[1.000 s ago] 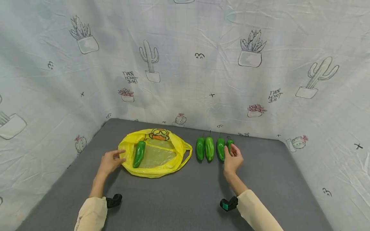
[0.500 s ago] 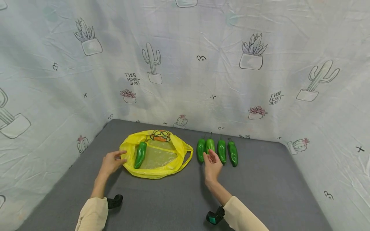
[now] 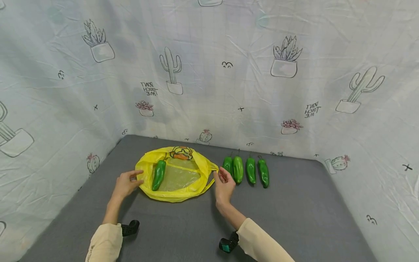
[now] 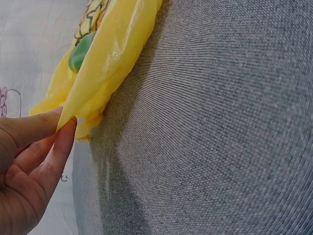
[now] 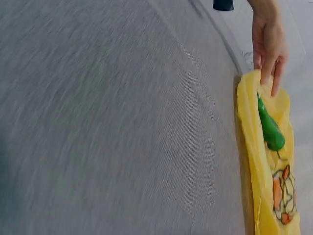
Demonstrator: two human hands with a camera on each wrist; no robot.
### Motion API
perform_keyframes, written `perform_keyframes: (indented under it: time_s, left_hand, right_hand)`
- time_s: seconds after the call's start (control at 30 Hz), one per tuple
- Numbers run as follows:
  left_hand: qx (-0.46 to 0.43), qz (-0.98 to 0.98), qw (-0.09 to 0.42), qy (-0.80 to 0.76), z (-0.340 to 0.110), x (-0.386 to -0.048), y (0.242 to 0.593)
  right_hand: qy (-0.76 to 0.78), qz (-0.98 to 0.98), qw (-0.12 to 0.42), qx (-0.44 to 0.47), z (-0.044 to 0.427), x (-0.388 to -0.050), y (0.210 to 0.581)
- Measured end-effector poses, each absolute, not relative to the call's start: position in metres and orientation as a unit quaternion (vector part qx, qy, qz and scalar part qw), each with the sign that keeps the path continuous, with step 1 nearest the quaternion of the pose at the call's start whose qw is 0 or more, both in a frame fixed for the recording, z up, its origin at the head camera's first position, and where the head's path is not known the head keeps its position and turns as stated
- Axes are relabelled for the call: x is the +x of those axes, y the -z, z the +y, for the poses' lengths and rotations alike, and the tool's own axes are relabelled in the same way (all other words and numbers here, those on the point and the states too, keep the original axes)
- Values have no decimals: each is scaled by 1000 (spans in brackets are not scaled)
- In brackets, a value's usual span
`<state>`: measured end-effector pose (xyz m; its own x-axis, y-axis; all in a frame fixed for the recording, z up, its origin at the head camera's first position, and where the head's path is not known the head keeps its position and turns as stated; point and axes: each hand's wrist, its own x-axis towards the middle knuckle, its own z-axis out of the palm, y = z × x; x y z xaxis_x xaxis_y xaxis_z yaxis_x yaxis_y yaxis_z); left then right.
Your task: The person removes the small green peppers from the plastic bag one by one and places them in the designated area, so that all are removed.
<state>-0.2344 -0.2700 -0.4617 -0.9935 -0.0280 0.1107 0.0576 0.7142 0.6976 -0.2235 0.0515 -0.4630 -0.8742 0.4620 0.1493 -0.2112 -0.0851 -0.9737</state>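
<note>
A yellow plastic bag lies open-mouthed on the dark grey table, with one green pepper inside near its left side. My left hand pinches the bag's left rim between thumb and fingers, as the left wrist view also shows. My right hand hovers at the bag's right handle loop, thumb and fingers apart; whether it touches the plastic cannot be told. Just right of it, several green peppers lie side by side, stems pointing away. The right hand partly covers the leftmost one.
A pale curtain printed with cacti hangs around the back and sides of the table. A black wrist device sits at each sleeve cuff.
My right hand has moved left from the rightmost pepper, across the row, to the bag's handle, carrying nothing visible. My left hand and the bag stay nearly where they were.
</note>
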Motion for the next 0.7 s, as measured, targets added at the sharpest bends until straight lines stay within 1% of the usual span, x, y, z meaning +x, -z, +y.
perform_keyframes:
  time_s: [0.17, 0.27, 0.43, 0.53, 0.7]
  left_hand:
    - [-7, -924, 57, 379, -271, -234, 462]
    - [-9, -922, 57, 382, -271, -233, 463]
    - [-9, -921, 54, 386, -271, -233, 463]
    - [-7, -921, 50, 386, -271, -233, 461]
    - [-8, -920, 45, 389, -269, -232, 459]
  right_hand:
    - [-736, -633, 226, -84, 33, -214, 449]
    - [-740, -627, 233, -74, 26, -219, 459]
    - [-730, -630, 260, -52, 14, -230, 481]
    - [-729, -631, 261, -48, 5, -232, 486]
    - [-745, -617, 245, -62, -10, -236, 488]
